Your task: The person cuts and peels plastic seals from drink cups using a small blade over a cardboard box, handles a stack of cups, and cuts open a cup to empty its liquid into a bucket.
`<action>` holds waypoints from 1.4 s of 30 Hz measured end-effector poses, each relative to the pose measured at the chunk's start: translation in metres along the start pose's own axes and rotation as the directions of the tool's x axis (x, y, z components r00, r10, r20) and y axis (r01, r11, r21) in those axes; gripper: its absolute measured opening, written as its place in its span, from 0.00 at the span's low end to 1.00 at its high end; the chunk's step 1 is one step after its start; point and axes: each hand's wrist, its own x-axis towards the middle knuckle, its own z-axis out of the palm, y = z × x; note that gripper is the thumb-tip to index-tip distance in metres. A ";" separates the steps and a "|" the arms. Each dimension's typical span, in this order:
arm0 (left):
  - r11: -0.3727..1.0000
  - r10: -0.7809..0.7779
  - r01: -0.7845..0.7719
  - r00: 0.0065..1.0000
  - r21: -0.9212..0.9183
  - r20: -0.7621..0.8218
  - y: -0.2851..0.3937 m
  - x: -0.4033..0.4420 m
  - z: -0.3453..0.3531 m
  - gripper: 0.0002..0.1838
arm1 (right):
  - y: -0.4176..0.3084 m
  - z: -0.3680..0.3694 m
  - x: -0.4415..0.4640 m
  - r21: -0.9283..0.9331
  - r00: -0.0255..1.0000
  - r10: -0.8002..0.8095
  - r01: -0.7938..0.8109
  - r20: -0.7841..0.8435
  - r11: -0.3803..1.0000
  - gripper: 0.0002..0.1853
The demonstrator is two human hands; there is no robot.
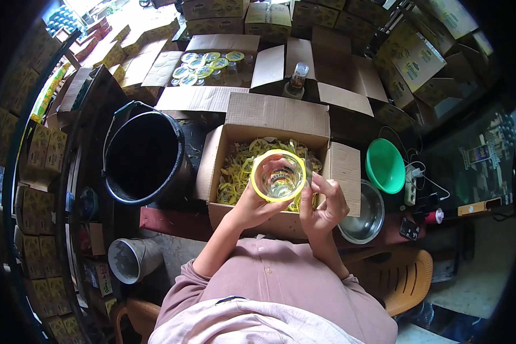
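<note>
My left hand is wrapped round a clear plastic cup with a yellow rim, its mouth tilted up towards me. Close against the cup's right side, my right hand is closed in a pinch. Something thin and see-through seems to be at its fingertips, but I cannot make out what. Both hands are over an open cardboard box that holds a heap of yellow-green printed strips.
A black bucket stands left of the box. To the right are a green bowl and a metal bowl. Behind, an open carton holds yellow-lidded cups; a bottle stands beside it. A grey bucket is on the floor.
</note>
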 end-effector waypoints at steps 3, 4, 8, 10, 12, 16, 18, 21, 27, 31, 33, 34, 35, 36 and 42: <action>1.000 -0.014 0.014 0.999 -0.006 0.048 -0.007 -0.003 -0.002 0.39 | 0.001 0.000 0.002 -0.008 1.000 0.005 -0.005 -0.007 1.000 0.13; 1.000 -0.016 0.016 0.997 0.004 0.072 -0.009 -0.004 -0.002 0.40 | 0.001 0.000 0.005 -0.018 1.000 0.004 -0.005 -0.009 1.000 0.13; 1.000 -0.017 0.016 0.993 0.010 0.116 -0.009 -0.003 -0.005 0.40 | 0.008 -0.001 0.005 0.092 0.996 0.091 -0.092 0.021 0.991 0.14; 0.997 -0.048 0.053 0.994 -0.050 0.099 -0.006 -0.002 -0.004 0.40 | 0.009 0.001 0.006 0.087 0.997 0.071 -0.071 0.001 0.994 0.14; 0.996 -0.054 0.060 0.994 -0.061 0.096 -0.003 0.000 -0.004 0.39 | 0.008 0.002 0.006 0.084 0.998 0.063 -0.062 -0.014 0.995 0.14; 0.982 -0.081 0.090 0.995 -0.164 0.062 -0.005 0.001 -0.004 0.40 | 0.002 0.001 0.004 0.077 0.999 0.052 -0.050 -0.018 0.996 0.13; 0.983 -0.081 0.090 0.995 -0.158 0.061 -0.004 0.000 -0.005 0.39 | 0.002 0.000 0.004 0.055 1.000 0.029 -0.028 -0.012 0.998 0.13; 0.992 -0.070 0.079 0.994 -0.102 0.089 -0.007 -0.001 -0.009 0.39 | 0.003 0.000 0.004 0.004 1.000 -0.023 0.023 -0.007 1.000 0.13; 1.000 -0.024 0.023 0.987 0.012 0.160 -0.002 -0.002 -0.013 0.38 | 0.006 0.000 0.008 0.033 0.999 -0.030 0.030 0.016 0.999 0.14; 0.996 -0.055 0.062 0.992 -0.064 0.112 -0.007 -0.002 -0.009 0.38 | 0.007 -0.002 0.009 0.115 0.998 0.040 -0.046 0.050 0.992 0.14; 0.991 -0.095 0.100 0.994 -0.090 0.059 -0.009 -0.002 -0.006 0.38 | 0.007 -0.002 0.008 0.105 0.999 0.019 -0.023 0.039 0.994 0.14; 0.988 -0.115 0.117 0.993 -0.104 0.033 -0.010 -0.001 -0.004 0.38 | 0.007 -0.003 0.007 0.095 0.999 -0.004 0.001 0.034 0.996 0.14; 0.988 -0.114 0.117 0.993 -0.097 0.035 -0.010 -0.001 -0.005 0.39 | 0.007 -0.003 0.007 0.085 0.999 -0.027 0.024 0.030 0.996 0.14; 0.989 -0.115 0.118 0.993 -0.090 0.038 -0.010 -0.002 -0.006 0.39 | 0.007 -0.003 0.006 0.085 0.999 -0.032 0.029 0.029 0.996 0.14; 0.998 -0.067 0.065 0.991 0.024 0.116 -0.009 -0.003 -0.010 0.39 | 0.006 -0.003 0.007 0.063 0.999 -0.014 0.011 0.050 0.998 0.14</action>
